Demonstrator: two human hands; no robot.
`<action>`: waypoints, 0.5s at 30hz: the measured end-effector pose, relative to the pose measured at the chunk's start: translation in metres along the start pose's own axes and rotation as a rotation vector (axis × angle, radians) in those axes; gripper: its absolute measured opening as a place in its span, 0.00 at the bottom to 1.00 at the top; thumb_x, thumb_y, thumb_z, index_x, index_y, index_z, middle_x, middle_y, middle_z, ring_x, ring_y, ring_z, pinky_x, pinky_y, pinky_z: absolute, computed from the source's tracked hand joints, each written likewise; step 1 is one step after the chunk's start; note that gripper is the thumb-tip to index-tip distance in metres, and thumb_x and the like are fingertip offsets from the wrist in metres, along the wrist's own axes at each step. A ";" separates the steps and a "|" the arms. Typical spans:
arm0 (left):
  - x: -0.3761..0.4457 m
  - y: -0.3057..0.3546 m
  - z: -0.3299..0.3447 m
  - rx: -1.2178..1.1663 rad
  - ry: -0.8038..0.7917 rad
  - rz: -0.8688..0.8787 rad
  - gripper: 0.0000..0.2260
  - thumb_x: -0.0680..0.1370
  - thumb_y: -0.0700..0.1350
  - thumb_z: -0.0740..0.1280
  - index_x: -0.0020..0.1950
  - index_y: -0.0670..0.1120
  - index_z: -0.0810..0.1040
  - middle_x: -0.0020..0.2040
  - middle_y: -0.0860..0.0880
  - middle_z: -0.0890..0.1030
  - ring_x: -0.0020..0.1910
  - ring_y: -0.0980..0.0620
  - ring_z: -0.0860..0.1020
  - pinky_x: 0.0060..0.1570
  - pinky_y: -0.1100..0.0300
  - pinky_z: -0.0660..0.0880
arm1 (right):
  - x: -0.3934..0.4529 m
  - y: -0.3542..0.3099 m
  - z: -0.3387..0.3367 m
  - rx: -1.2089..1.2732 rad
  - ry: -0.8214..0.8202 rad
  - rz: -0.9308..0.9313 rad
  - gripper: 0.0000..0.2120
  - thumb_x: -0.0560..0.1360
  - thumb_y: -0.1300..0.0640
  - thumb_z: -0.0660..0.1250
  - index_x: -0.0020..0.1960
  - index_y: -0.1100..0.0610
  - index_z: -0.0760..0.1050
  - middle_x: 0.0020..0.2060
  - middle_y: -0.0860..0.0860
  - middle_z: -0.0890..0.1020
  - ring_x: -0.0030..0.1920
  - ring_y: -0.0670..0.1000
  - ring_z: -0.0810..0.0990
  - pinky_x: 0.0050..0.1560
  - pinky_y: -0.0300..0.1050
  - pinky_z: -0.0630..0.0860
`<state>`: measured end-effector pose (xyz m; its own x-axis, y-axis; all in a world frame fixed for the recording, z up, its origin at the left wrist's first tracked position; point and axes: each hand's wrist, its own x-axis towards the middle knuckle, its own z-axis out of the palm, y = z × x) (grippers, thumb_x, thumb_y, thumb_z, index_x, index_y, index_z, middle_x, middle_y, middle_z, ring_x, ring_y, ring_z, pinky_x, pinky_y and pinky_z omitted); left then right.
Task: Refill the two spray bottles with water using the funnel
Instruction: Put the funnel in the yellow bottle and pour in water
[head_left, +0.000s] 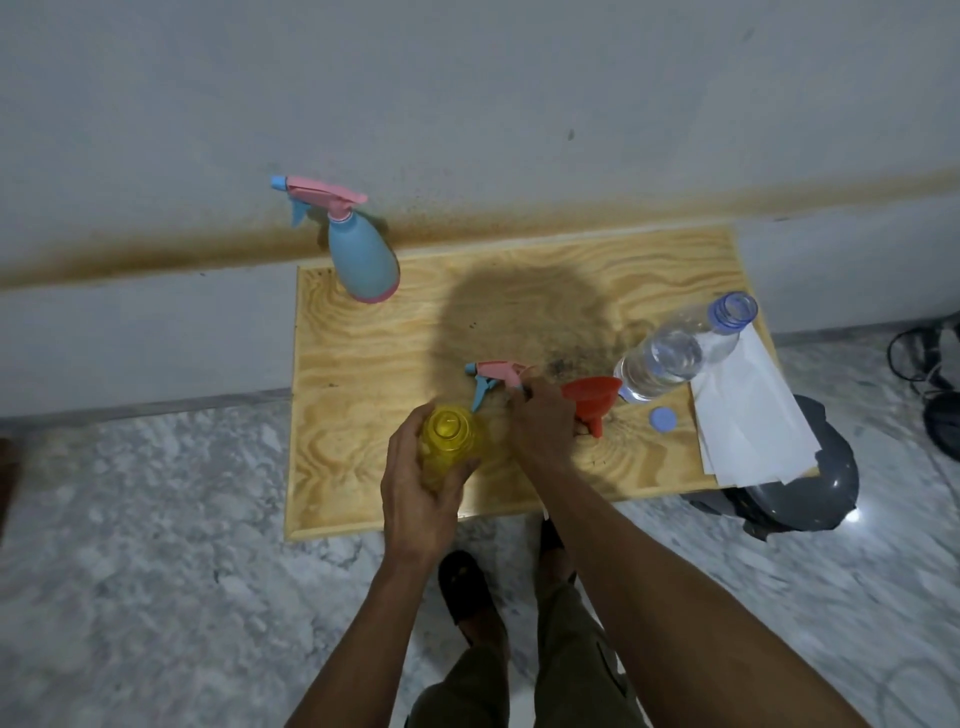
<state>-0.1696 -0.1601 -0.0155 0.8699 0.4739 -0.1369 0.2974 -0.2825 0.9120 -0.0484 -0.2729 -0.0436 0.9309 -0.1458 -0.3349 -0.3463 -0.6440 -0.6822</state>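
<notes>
yellow bottle (448, 441) at the table's (363, 374) near edge, light thin plastic, likely squashes, so I hold its body | left hand (415, 486) wrapped round it, neck open | right hand (543, 423) pinching the spray head (493, 376) just beside the funnel (592, 397) | water bottle (670, 353) uncapped beyond.

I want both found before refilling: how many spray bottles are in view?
2: the blue spray bottle stands at the table's far left corner; the yellow spray bottle, its head off, is gripped by the left hand.
</notes>
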 end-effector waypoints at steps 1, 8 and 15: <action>0.000 0.000 0.000 -0.002 -0.003 0.001 0.31 0.72 0.46 0.77 0.72 0.52 0.69 0.68 0.53 0.75 0.67 0.54 0.74 0.64 0.45 0.76 | 0.000 0.001 0.001 -0.014 -0.006 -0.014 0.12 0.80 0.58 0.62 0.59 0.61 0.79 0.51 0.59 0.83 0.53 0.59 0.79 0.46 0.42 0.64; -0.001 0.001 -0.001 0.012 -0.002 0.008 0.31 0.72 0.50 0.76 0.73 0.52 0.69 0.68 0.52 0.75 0.67 0.54 0.74 0.64 0.45 0.76 | -0.012 -0.002 -0.009 -0.016 -0.017 -0.135 0.09 0.80 0.61 0.62 0.55 0.62 0.78 0.45 0.58 0.83 0.47 0.58 0.81 0.42 0.44 0.68; -0.003 0.005 -0.003 -0.008 -0.007 0.013 0.29 0.72 0.49 0.77 0.69 0.61 0.69 0.65 0.56 0.75 0.64 0.65 0.73 0.64 0.50 0.76 | -0.029 -0.006 -0.049 0.084 0.134 -0.257 0.09 0.78 0.58 0.66 0.54 0.60 0.81 0.48 0.56 0.83 0.50 0.57 0.79 0.47 0.43 0.69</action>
<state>-0.1712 -0.1605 -0.0091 0.8765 0.4642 -0.1274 0.2828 -0.2824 0.9167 -0.0677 -0.3020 0.0019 0.9944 -0.0878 -0.0596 -0.1010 -0.6091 -0.7866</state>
